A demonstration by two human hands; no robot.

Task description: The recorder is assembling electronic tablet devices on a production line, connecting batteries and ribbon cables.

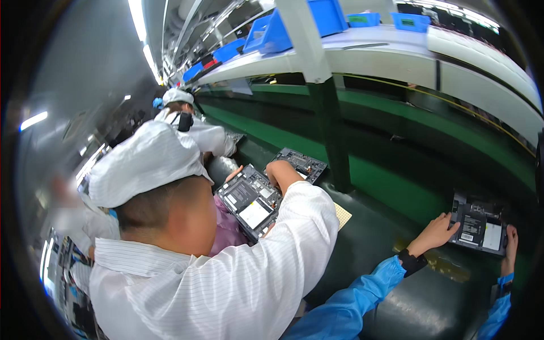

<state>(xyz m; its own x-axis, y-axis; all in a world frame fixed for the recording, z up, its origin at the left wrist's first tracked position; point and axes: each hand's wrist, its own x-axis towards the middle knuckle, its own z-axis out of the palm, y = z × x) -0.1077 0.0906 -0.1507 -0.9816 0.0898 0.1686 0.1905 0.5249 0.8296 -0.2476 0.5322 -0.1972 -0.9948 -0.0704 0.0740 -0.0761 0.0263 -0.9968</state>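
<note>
At the right of the head view is an opened laptop base [467, 231], dark, with its insides showing: a black battery with a white label and a pale rectangular part beside it. My left hand [435, 233], below a blue sleeve and a black wristband, grips its left edge. Around the right edge close the fingers of my right hand [510, 245], also blue-sleeved. I cannot tell whether the base rests on the dark green bench [391, 218] or is held slightly above it.
Close on my left, a co-worker [226, 277] in a white coat and cap handles another opened laptop base [249, 198]; a further one [297, 164] lies beyond it. A post [328, 107] rises from the bench. Blue bins [411, 22] stand on the upper shelf.
</note>
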